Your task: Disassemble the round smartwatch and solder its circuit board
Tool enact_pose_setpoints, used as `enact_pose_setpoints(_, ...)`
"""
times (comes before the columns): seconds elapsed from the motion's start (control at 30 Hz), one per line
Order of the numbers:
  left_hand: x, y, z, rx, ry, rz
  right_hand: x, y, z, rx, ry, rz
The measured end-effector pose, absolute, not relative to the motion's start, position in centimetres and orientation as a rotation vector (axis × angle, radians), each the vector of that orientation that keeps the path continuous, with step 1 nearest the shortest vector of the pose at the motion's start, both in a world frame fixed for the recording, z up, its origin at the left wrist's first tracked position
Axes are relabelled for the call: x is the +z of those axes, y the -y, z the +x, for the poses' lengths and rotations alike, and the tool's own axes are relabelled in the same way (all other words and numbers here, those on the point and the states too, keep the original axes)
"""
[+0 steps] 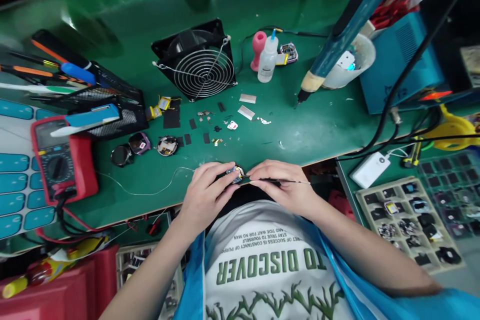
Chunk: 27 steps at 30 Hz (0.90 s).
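- The step in hand appears to be close work on a small, roundish electronic assembly with blue, yellow and silvery parts [235, 175], at the near edge of the glossy green tabletop [300, 137], just in front of the person's body.
- The two hands are close together: the left hand [206, 191] pinches the assembly between thumb and fingers, while the right hand [282, 187] grips a thin, dark, rod-like tool [277, 180], its working end directed at the assembly.
- As a judgement, the next move calls for a firm left pinch and small, controlled motion of the tool, since the exposed parts look easy to scratch or dislodge.
- The fingers cover much of the assembly, so its full outline and underside are hidden.
- Whether the tool's tip touches the assembly, and whether it is tweezers or a driver, I cannot tell.
- The tiny metallic and white fragments [232, 125] beyond the hands are too small to identify; the blue-green cylindrical hanging tool [330, 45] is cut off at the top.
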<state>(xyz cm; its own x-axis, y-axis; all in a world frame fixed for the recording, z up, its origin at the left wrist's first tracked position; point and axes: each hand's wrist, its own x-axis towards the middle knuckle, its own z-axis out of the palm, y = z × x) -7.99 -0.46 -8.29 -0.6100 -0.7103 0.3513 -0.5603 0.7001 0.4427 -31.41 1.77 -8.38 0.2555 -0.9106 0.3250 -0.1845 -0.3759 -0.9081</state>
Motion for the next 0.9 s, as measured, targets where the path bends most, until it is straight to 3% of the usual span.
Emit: enact_pose_setpoints(0.9,-8.41,0.27,-7.96,-0.392,2.412,0.967,-8.05,-1.57,-31.85,-1.126,-0.966,-1.763)
